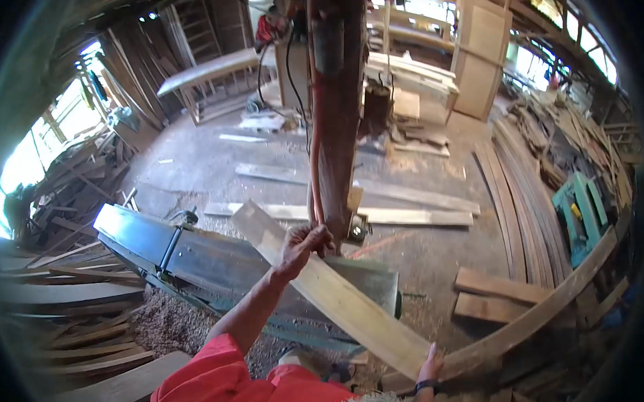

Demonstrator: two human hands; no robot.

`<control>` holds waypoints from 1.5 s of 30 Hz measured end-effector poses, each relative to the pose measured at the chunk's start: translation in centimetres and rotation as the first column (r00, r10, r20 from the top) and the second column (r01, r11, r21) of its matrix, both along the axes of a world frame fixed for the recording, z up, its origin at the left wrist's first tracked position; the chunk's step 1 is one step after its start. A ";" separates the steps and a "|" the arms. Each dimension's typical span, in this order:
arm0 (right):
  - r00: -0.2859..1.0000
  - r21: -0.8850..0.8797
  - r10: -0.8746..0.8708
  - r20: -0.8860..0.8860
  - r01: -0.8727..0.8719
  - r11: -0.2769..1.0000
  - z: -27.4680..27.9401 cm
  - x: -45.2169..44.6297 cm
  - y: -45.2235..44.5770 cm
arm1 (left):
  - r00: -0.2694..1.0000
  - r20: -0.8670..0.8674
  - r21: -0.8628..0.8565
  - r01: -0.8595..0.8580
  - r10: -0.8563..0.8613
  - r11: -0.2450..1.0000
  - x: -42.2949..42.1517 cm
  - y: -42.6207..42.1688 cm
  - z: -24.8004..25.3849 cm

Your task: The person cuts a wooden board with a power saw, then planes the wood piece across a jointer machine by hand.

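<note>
A long pale wooden board (357,315) slants across a metal planing machine (213,268). My right hand (430,364), with a dark band at the wrist, grips the board's near end. Part of that hand is hidden by the board. My left hand (306,249) is closed in a fist above the board, beside the lower end of an orange cable (316,151). Whether those fingers hold the cable or something else cannot be made out. The cable runs down a thick wooden post (336,145) behind the machine.
Wood shavings (172,320) lie below the machine. Planks (97,335) are stacked at left, and long boards (524,208) lie at right near a green machine (580,217). Loose boards (406,217) rest on the floor beyond the post. Another person (271,25) is at the back.
</note>
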State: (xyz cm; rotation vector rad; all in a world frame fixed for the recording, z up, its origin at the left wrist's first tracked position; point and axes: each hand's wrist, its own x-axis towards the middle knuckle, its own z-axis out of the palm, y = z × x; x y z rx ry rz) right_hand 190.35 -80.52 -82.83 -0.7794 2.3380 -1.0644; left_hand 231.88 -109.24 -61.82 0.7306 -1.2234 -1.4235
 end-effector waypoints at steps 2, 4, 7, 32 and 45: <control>0.998 -0.002 -0.062 -0.011 0.062 0.998 -1.1 0.1 -0.2 | 0.997 -0.032 -0.183 -0.074 0.069 0.980 0.0 -1.4 5.0; 0.999 0.012 -0.052 -0.009 0.052 0.999 -2.0 -0.7 -2.0 | 0.999 -0.028 -0.250 -0.052 0.046 0.967 1.0 -3.0 8.0; 1.000 0.092 -0.020 -0.010 0.021 0.996 2.4 0.7 -1.7 | 0.996 0.058 -0.346 0.086 -0.071 0.934 0.7 -4.5 8.8; 0.985 0.033 -0.053 0.164 0.048 0.998 1.8 -1.2 -3.8 | 0.079 0.986 -0.151 0.808 0.150 0.570 -2.6 0.5 -14.7; 0.974 0.094 0.172 0.146 -0.187 0.978 1.1 -16.5 -10.6 | 0.153 0.964 -0.261 0.705 0.218 0.659 -13.5 1.5 -14.8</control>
